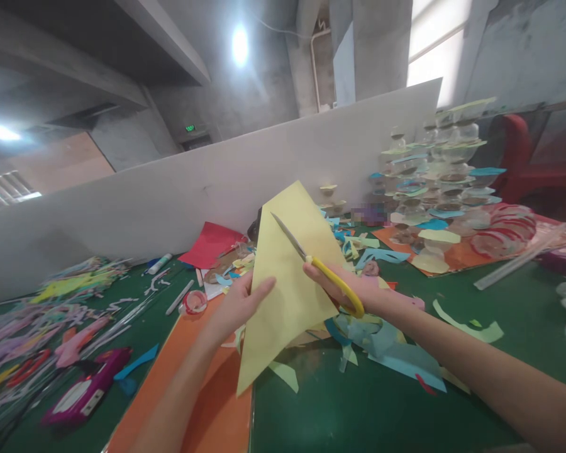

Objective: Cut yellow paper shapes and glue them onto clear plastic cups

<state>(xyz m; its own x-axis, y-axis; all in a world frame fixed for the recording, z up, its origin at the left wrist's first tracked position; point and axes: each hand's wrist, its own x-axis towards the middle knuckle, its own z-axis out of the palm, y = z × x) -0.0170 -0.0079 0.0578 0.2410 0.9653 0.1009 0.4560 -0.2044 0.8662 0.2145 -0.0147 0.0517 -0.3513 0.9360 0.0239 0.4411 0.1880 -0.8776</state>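
- Your left hand (238, 308) was half closed, and it held the left edge of the yellow paper (287, 296) between thumb and fingers.
- Your right hand (342, 289) was curled through the yellow handle of the scissors (321, 269) and had firm hold of them.
- The scissors blades lay across the paper, but I cannot tell if they were cutting it.
- You held the paper up in the air, above the green table (382, 409).
- Blue paper scraps (387, 352) lay under your right hand, and an orange sheet (207, 396) lay under your left arm.
- A red sheet (210, 244) lay near the white partition (170, 201).
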